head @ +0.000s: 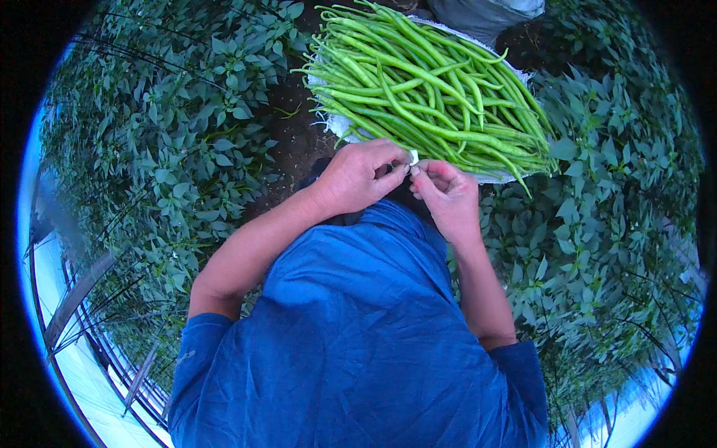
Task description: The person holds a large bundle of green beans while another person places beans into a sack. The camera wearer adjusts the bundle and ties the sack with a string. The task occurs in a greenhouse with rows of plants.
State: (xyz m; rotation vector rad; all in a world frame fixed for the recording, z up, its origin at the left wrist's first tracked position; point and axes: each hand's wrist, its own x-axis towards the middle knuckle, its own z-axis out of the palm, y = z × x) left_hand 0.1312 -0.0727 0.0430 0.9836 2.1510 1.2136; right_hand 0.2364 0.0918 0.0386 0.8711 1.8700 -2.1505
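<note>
In front of my waist, my left hand (364, 175) and my right hand (450, 196) meet fingertip to fingertip. Between them they pinch a small white piece (414, 157), too small to identify; it could be paper, tape or plastic. Just beyond my fingers lies a large heap of long green chili peppers (431, 95). The peppers fill a white woven sack (338, 124), whose frayed rim shows around the heap. Most of the sack's body is hidden by the peppers and my hands.
Dense leafy pepper plants (224, 112) stand to the left, and more plants (594, 185) grow on the right. Bare soil (292, 131) shows in the narrow row between. Behind the heap is another pale sack (487, 17). Poles (75, 297) and pale sheeting lie at the lower left.
</note>
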